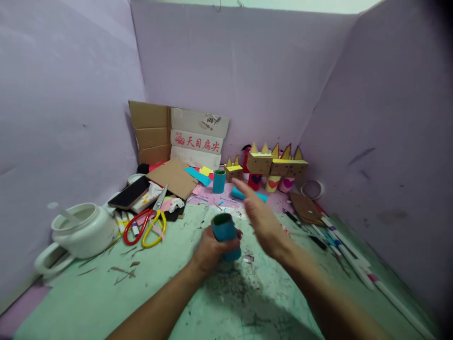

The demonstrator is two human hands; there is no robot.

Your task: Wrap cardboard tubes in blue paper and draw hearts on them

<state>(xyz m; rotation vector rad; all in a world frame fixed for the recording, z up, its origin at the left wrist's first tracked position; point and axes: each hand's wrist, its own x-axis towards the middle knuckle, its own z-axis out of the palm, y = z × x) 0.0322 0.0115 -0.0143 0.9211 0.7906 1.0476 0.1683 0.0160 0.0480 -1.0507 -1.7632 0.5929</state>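
My left hand (208, 250) is wrapped round a blue paper tube (225, 231), tilted slightly over the middle of the table, its green inside showing at the open top. To the right and a little higher, my right hand (264, 222) is held in the air with its fingers stretched out, holding nothing and a little blurred. Beyond the hands a second blue paper tube (219, 182) stands upright. A rolled piece of blue paper (260, 196) lies partly behind my right fingers.
Scissors (155, 217) with red and yellow handles lie at left, beside a phone (130, 192) and a white teapot (85, 231). Cardboard cat figures (260, 163) stand at the back right. Markers (350, 257) line the right edge. Folded cardboard (198, 134) leans at the back.
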